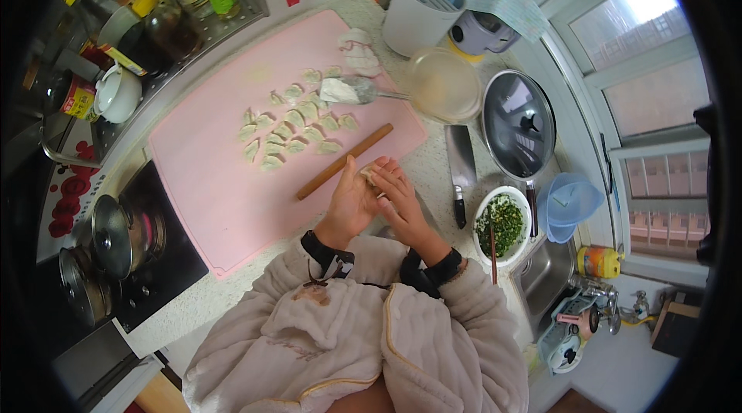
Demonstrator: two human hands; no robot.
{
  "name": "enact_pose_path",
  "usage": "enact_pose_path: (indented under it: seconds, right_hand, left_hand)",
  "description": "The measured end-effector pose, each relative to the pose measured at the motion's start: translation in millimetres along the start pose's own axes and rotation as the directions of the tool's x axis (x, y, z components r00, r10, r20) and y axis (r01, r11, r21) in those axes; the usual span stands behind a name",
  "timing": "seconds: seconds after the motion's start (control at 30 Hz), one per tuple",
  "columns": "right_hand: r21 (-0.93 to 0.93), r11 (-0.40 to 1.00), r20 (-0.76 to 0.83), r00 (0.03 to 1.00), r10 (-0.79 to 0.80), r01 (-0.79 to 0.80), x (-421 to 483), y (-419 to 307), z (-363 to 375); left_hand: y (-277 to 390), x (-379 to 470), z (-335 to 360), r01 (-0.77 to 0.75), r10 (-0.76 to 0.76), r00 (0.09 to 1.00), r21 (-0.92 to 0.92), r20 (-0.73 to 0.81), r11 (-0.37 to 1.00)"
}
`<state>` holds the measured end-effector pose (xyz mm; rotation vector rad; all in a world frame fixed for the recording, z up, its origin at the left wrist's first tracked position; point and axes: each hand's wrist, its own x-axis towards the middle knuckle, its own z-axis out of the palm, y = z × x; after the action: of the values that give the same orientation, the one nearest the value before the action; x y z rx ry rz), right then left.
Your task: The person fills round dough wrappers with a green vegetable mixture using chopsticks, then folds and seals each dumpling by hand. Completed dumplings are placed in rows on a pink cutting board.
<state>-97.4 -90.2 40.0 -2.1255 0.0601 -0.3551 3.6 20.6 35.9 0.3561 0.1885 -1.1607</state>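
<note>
My left hand [349, 205] is cupped palm-up above the near edge of a pink cutting mat [214, 198]. Against its palm lies my right hand [401, 194], fingers laid across. A small pale piece of dough [367, 173] shows between the two, mostly covered by the fingers. Just beyond the hands a wooden rolling pin [345, 161] rests diagonally on the mat. Several folded dumplings [294, 118] sit in loose rows past it. A clear scoop [348, 90] with white flour lies beside them.
To the right are a cleaver [461, 161], a white bowl [524, 239] of chopped green filling with chopsticks [493, 251], a lidded pan [517, 123] and a sink [545, 274]. A cooktop with lidded pots [113, 237] stands left, below a rack of bottles [168, 30].
</note>
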Motion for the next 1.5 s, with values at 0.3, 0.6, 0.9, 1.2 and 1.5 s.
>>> enact_pose_path:
  seconds: [0.3, 0.6, 0.9, 1.2, 1.5]
  right_hand:
    - [-0.239, 0.97, 0.045, 0.999, -0.026, 0.036, 23.0, -17.2, 20.4]
    - [-0.144, 0.987, -0.249, 0.968, 0.035, -0.073, 29.6, -20.5, 13.5]
    - [-0.039, 0.947, -0.326, 0.9, 0.291, -0.32, 38.5, -9.3, 41.5]
    - [-0.033, 0.916, -0.282, 0.883, 0.375, -0.4, 38.4, 2.2, 43.9]
    - [-0.016, 0.886, -0.173, 0.874, 0.455, -0.464, 35.2, 1.6, 31.9]
  left_hand:
    - [31.2, -12.8, -9.6, 0.057, -0.053, 0.995, -0.053, 0.086, 0.997]
    - [34.5, 2.2, -40.9, 0.065, -0.055, 0.995, -0.12, 0.084, 0.991]
    - [40.7, 6.0, -40.1, 0.031, -0.04, 0.998, 0.149, 0.056, 0.988]
    - [78.4, -4.6, -92.7, -0.002, 0.167, 0.975, 0.752, -0.144, 0.659]
    - [244.1, 39.1, -130.9, 0.209, 0.655, 0.739, 0.871, 0.157, -0.444]
